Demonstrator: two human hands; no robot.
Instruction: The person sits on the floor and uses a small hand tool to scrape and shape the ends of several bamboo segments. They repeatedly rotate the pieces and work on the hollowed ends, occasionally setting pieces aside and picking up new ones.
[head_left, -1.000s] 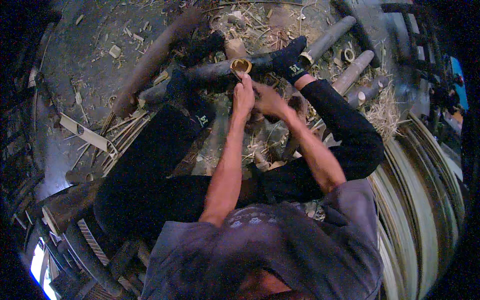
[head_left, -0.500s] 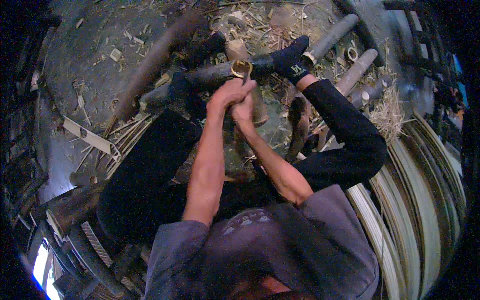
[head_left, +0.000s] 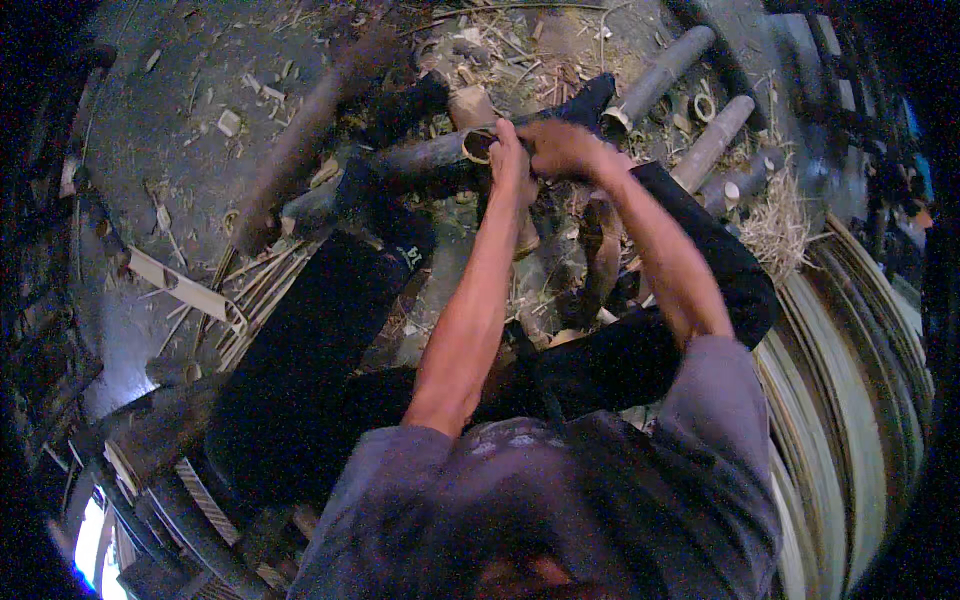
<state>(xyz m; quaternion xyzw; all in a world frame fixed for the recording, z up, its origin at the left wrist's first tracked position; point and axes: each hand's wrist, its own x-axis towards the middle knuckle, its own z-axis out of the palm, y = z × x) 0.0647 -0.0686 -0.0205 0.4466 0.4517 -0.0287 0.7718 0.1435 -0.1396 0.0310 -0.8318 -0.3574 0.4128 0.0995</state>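
A bamboo tube shows its pale, ring-shaped open end (head_left: 477,146) at the upper middle, against a longer bamboo pole (head_left: 425,156) that lies across the floor. Just right of that ring is my left hand (head_left: 510,160), thumb side up and fingers closed; what they grip is hidden. My right hand (head_left: 570,150) is close beside it on the right, smeared by motion, so its fingers and anything in them cannot be made out. Below the hands, a round wooden piece (head_left: 527,240) is partly covered by the left wrist.
My legs, in black trousers, spread to both sides, with dark socked feet near the pole. Cut bamboo poles (head_left: 660,78) lie at the upper right, and shavings (head_left: 775,225) heap below them. Long split strips (head_left: 825,400) curve along the right; a split bamboo piece (head_left: 180,283) lies left.
My hands were clasped together just below the ring, around a dark tool. Now the right hand has swung up and right, and the left has moved slightly up and right.
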